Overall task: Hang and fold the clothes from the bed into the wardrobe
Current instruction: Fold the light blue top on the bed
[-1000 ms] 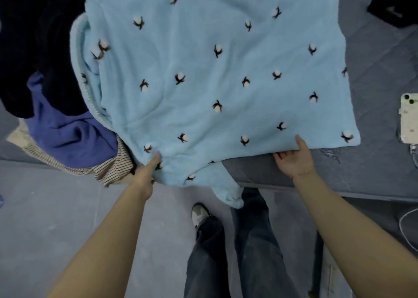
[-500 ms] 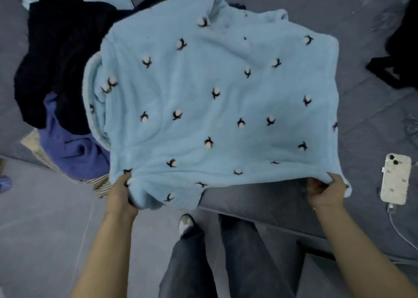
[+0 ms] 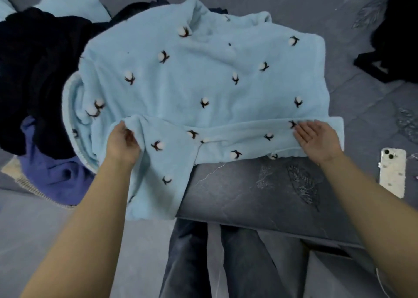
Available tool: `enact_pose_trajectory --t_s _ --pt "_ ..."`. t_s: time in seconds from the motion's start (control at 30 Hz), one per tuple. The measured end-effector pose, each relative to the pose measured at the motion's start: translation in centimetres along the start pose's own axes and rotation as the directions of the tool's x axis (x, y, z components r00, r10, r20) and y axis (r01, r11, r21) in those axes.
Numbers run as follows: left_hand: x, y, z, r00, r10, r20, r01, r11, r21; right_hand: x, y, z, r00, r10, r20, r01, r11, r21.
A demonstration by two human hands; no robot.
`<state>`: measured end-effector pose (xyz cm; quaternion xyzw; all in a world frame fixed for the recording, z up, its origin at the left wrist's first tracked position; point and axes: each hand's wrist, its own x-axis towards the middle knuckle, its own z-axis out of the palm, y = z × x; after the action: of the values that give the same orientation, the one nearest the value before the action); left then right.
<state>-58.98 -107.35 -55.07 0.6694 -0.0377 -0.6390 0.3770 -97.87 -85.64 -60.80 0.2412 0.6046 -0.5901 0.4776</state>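
Folded-up hem of sweater (image 3: 203, 76) now under both hands (image 3: 123, 142).

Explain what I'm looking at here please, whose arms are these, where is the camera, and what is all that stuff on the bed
No machine here: these are a person's two bare arms, filmed by one wide-angle camera worn on their head, looking down, so you also see their dark jeans below.

In front lies a grey bed. Spread on it is a fluffy light blue garment with small white-and-brown cotton flowers. Its near edge is folded up over itself. The left hand grips that folded edge, fingers curled round the fabric. The right hand lies flat on it, fingers straight, pressing it down.

To the left is a heap of other clothes: a black garment, a purple-blue one and a striped one underneath. At the right lies a white phone, camera side up.
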Motion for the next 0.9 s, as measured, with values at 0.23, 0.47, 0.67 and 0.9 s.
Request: enact_pose_trajectory --t_s 0.23,0.47,0.67,0.9 --pt "-4.1 -5.7 -0.5 0.764 0.642 0.062 -0.426 0.431 0.796 -5.3 7.7 -0.9 0.767 -0.623 -0.151 0.471 0.708 -0.526" --pt "-6.6 -13.8 3.2 0.393 0.112 0.912 -0.804 -0.44 0.401 -5.9 11.4 -2.1 0.702 -0.557 0.443 0.586 0.099 -0.804" --pt "2.4 -15.6 4.0 0.614 -0.272 0.741 -0.574 -0.798 0.183 1.4 8.8 -1.0 0.653 -0.158 0.741 0.559 -0.559 -0.612" --pt "5.5 -15.5 3.8 0.554 -0.276 0.786 -0.587 -0.799 0.133 7.2 2.1 -5.9 0.726 -0.251 0.64 0.359 -0.655 -0.665"
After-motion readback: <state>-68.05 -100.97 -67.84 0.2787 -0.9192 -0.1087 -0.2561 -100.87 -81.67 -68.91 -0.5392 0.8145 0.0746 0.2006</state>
